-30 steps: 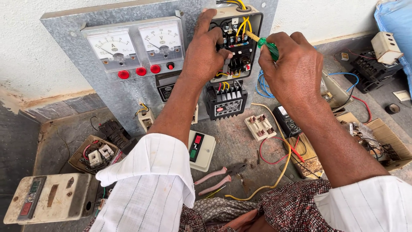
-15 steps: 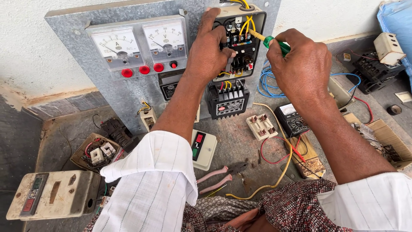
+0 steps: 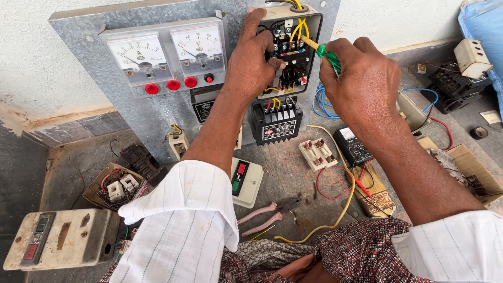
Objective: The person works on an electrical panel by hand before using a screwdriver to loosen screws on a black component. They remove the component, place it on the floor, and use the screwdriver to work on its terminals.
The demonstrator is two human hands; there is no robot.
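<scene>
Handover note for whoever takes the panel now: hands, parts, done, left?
Left hand: gripping the open starter box on the metal panel, steadying it.
Right hand: holds a green-handled screwdriver, tip among the yellow wires at the box's upper terminals.
Done: wires routed in.
Left: cannot tell which terminals are tight.
Pliers lie on the floor below.
</scene>
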